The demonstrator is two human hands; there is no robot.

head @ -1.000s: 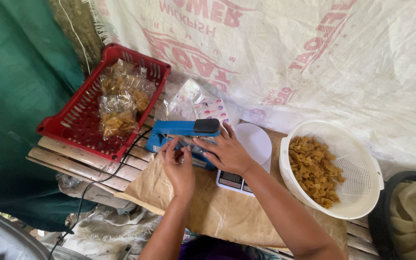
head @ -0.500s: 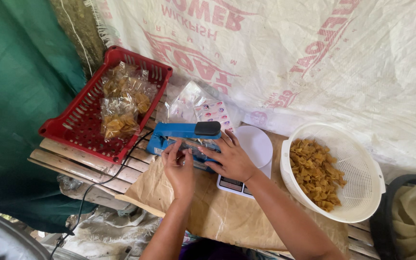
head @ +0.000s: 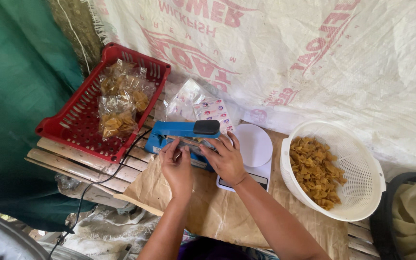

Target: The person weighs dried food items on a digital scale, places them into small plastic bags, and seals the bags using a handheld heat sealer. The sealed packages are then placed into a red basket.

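Hands barely shifted since earlier frame. Left hand (head: 178,166) and right hand (head: 226,158) pinch clear bag (head: 188,145) at blue sealer (head: 181,132) on worktop (head: 213,212). Bag mostly hidden under fingers; each grip narrow.

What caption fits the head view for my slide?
Both hands, left hand and right hand, work at a blue heat sealer between a red basket and white colander of chips.

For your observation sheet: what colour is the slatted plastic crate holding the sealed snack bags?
Red: the slatted plastic crate, clearest in the head view.
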